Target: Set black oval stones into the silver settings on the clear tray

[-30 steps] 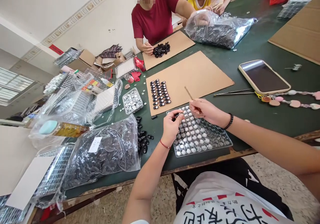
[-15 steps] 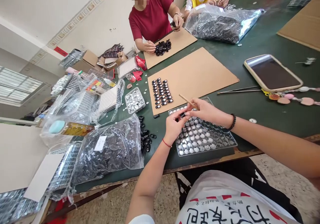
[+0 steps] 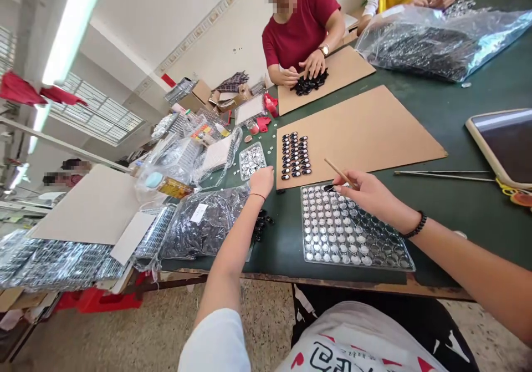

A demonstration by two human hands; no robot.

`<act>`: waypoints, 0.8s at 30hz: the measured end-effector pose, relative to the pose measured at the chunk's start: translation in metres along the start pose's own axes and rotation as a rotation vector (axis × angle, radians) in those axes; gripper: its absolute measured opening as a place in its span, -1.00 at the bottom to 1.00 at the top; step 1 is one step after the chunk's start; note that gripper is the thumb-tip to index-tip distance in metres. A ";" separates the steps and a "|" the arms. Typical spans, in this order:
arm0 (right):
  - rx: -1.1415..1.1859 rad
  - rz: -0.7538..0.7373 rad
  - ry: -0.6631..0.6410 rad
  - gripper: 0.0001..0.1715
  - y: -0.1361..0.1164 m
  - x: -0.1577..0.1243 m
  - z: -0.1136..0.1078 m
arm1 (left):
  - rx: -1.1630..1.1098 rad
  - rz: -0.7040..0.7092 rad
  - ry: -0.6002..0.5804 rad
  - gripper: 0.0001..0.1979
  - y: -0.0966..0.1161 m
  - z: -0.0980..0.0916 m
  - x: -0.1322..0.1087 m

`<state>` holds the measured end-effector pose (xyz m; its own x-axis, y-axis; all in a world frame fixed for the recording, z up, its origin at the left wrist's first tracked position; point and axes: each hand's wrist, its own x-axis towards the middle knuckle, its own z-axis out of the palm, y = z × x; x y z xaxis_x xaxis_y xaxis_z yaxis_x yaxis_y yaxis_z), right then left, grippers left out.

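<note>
My right hand [image 3: 368, 193] is closed on a thin wooden stick [image 3: 337, 171] and pinches a small black piece [image 3: 328, 187] at its fingertips, over the far edge of a clear blister tray [image 3: 353, 233] filled with silver discs. My left hand [image 3: 261, 180] reaches out to the left of the tray, beside the near corner of a cardboard sheet [image 3: 374, 133]; its fingers point away and are hidden. Rows of black pieces [image 3: 296, 154] lie on that cardboard. Loose black pieces [image 3: 261, 225] lie below my left forearm, next to a bag of black pieces [image 3: 208, 222].
A small clear box of silver discs [image 3: 252, 161] sits beyond my left hand. A phone [image 3: 505, 144] and a metal rod [image 3: 440, 173] lie to the right. A person in red [image 3: 303, 28] handles a black pile [image 3: 310, 81]. A big plastic bag [image 3: 436, 39] lies behind.
My left hand has left my right hand and the tray and moved out to the left. The view has swung left. The person in red now has both hands on the black pile.
</note>
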<state>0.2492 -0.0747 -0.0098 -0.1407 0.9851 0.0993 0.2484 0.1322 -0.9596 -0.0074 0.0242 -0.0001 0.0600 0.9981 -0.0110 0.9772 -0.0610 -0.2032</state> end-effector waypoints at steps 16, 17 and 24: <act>0.054 0.000 -0.066 -0.86 0.002 -0.003 0.009 | 0.227 0.002 -0.162 -0.81 0.018 0.021 0.036; 0.066 -0.002 -0.072 -0.86 0.001 -0.004 0.010 | 0.234 -0.003 -0.185 -0.83 0.021 0.022 0.039; 0.110 -0.002 -0.090 -0.84 0.003 -0.005 0.013 | 0.215 0.058 -0.277 -0.71 0.029 0.024 0.041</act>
<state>0.2380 -0.0812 -0.0164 -0.2277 0.9703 0.0820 0.1417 0.1163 -0.9831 0.0188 0.0635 -0.0298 0.0277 0.9573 -0.2879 0.9069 -0.1452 -0.3955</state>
